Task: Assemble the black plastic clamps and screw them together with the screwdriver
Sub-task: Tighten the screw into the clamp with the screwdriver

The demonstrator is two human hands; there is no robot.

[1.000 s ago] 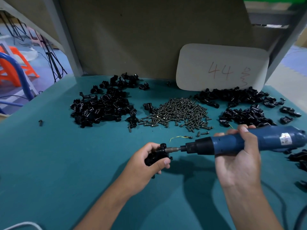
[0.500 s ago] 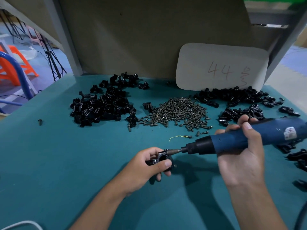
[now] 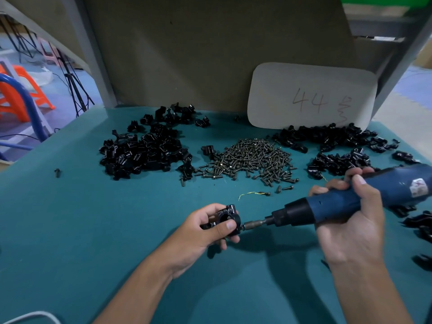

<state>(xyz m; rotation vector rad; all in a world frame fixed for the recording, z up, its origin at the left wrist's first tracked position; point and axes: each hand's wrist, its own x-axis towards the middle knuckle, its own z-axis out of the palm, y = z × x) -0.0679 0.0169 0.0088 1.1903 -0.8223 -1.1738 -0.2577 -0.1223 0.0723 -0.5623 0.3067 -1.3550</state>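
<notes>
My left hand (image 3: 201, 232) grips a small black plastic clamp (image 3: 228, 215) just above the green table, thumb pressed on its near side. My right hand (image 3: 350, 220) is wrapped round a blue electric screwdriver (image 3: 346, 202) that slopes down to the left. Its metal bit (image 3: 253, 223) meets the clamp's right side. A heap of dark screws (image 3: 250, 160) lies in the middle of the table. Piles of black clamp halves sit at the left (image 3: 145, 150) and at the right (image 3: 336, 148).
A white board marked "44" (image 3: 311, 94) leans against the cardboard back wall. Several black parts (image 3: 420, 228) lie at the right edge. One stray black piece (image 3: 57, 172) lies far left. A white cable (image 3: 28, 316) crosses the bottom left corner. Orange stools stand beyond the table's left edge.
My left hand has turned the clamp and lowered it slightly. The screwdriver has tilted more steeply, its bit now at the clamp's lower right side instead of its top.
</notes>
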